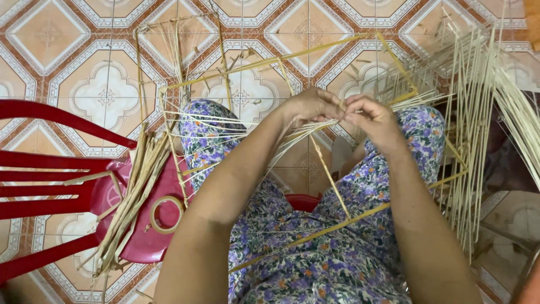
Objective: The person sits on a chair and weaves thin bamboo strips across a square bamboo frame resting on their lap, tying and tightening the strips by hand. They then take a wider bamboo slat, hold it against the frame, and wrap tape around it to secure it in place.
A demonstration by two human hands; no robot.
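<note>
Bright even light, soft shadows, sharp w/ edge distortion.

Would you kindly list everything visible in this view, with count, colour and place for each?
bamboo frame: one, yellowish, box-shaped, across the lap
thin strips: many, pale straw, strung across the frame toward the hands
upright strips: many, pale, standing at the right
plastic chair: one, red, at the left
loose strips: a bundle, tan, lying on the chair seat
tape roll: one, beige ring, on the chair seat
floor tiles: patterned, peach and white, beneath everything
floral clothing: purple and green, over the lap
left hand: fingers pinched on the thin strips, above the knees
right hand: fingers pinched on the same strips, touching the left hand
</note>
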